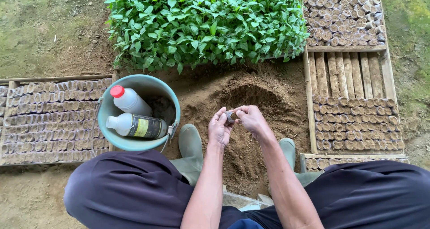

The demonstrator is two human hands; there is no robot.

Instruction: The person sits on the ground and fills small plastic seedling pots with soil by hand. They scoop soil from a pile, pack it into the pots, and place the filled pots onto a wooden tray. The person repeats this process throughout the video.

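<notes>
Above the soil heap (251, 99), both hands' fingers (220, 119) pinch one small pot (230, 117); two bottles (134, 114) fill one bucket (107, 117).

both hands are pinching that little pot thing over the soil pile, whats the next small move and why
Probably lower it to the soil mound and scoop soil in. The left hand and right hand hold a small dark pot together above the mound. The wooden tray to the right already holds rows of filled pots, with bare slats still open beyond them. Whether this pot already holds soil cannot be told.
</notes>
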